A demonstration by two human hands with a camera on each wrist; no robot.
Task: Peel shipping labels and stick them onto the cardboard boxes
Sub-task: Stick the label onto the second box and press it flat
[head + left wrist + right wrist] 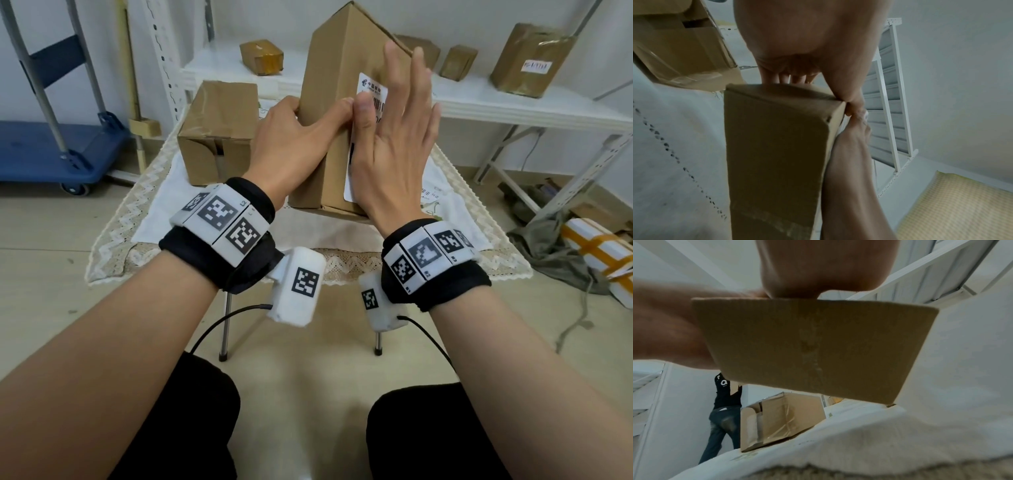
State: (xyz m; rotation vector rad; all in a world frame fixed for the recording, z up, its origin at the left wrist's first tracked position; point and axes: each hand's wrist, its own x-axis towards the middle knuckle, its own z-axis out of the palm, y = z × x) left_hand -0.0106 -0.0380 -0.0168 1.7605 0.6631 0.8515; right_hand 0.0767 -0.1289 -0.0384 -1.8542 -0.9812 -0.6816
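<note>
Two cardboard boxes on the table: one tall point(329, 113), one squat point(219, 126). One white label point(371, 92) on the tall box. Four taped parcels on the shelf point(262, 56) point(419, 49) point(458, 62) point(532, 60). Two hands point(291, 144) point(397, 144).

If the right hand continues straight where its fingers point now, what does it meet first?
Probably nothing near: the right hand lies flat on the label of the tall box, fingers pointing up past its top edge.
</note>
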